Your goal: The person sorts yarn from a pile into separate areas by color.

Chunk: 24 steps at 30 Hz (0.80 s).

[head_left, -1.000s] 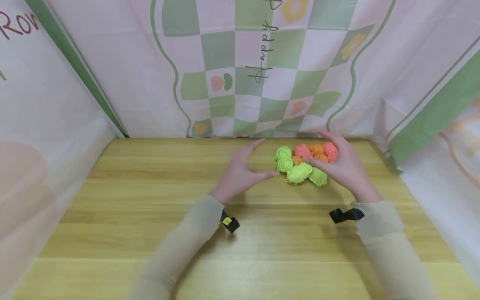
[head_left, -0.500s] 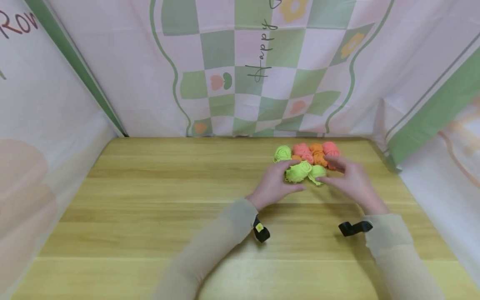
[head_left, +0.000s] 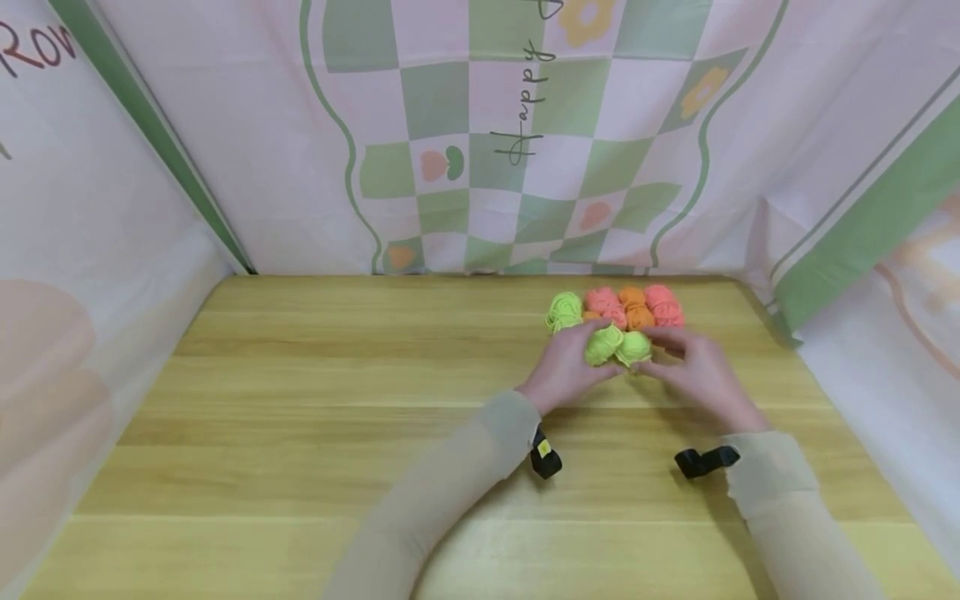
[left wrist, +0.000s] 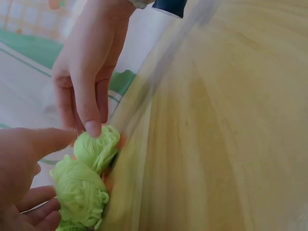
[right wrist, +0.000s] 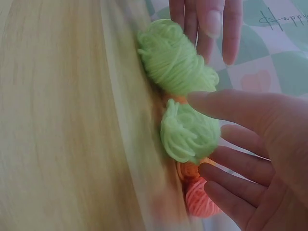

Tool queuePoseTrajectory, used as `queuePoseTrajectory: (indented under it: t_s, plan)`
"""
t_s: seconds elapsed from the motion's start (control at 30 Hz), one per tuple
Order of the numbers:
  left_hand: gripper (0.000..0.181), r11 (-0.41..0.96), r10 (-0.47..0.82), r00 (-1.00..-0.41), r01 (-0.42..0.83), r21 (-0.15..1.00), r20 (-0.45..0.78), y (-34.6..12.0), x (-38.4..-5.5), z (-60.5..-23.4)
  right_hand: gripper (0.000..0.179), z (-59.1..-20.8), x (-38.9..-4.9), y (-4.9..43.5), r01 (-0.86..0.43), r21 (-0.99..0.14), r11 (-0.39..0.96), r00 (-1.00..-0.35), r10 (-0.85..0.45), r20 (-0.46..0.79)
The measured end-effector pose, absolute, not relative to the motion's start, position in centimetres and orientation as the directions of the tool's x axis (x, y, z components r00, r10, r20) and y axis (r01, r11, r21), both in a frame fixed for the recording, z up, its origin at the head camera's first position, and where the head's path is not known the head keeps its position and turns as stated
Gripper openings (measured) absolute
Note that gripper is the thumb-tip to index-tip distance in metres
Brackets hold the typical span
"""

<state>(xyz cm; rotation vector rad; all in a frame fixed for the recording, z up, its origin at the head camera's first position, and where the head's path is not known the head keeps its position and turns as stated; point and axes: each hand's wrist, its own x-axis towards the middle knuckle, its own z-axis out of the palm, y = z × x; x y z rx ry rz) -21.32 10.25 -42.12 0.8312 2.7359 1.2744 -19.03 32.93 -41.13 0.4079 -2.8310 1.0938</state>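
Observation:
Two green yarn balls lie side by side at the front of a cluster. Around the left green yarn ball [head_left: 602,345] my left hand [head_left: 568,367] is spread, fingers behind it and thumb in front; in the left wrist view its thumb stands off the yarn. My right hand [head_left: 703,373] pinches the right green yarn ball [head_left: 635,347] between thumb and fingers. In the right wrist view, that hand's thumb [right wrist: 226,103] lies at the ball's edge, with the fingers behind. A third green yarn ball [head_left: 565,308] sits farther back, partly hidden by my left hand.
Behind the green balls lie pink yarn balls [head_left: 663,305] and orange ones [head_left: 633,298], close together. The wooden table [head_left: 337,375] ends at a patterned curtain [head_left: 495,208], with more cloth on both sides. Each wrist wears a black camera strap.
My left hand has moved right to the front left green ball, which has shifted slightly right. My right hand has come down from the back balls to the right green ball.

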Motion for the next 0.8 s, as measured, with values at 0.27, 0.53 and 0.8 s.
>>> queuePoseTrajectory:
  t_s: [0.27,0.53,0.8]
  plan:
    - [0.063,0.674,0.438,-0.875,0.473,0.568,0.208,10.9,-20.8,-42.7,0.052,-41.6,-19.4,32.6,-0.273,-0.648,0.711,-0.962,-0.223,0.160]
    - [0.060,0.660,0.440,-0.888,0.422,0.621,0.136,10.6,-20.8,-43.2,0.051,-41.6,-19.5,32.5,-0.237,-0.652,0.721,-0.970,-0.208,0.122]
    - [0.063,0.603,0.412,-0.900,0.385,0.698,0.140,9.7,-20.6,-42.6,0.053,-41.8,-19.9,32.7,-0.205,-0.652,0.730,-0.976,-0.199,0.084]
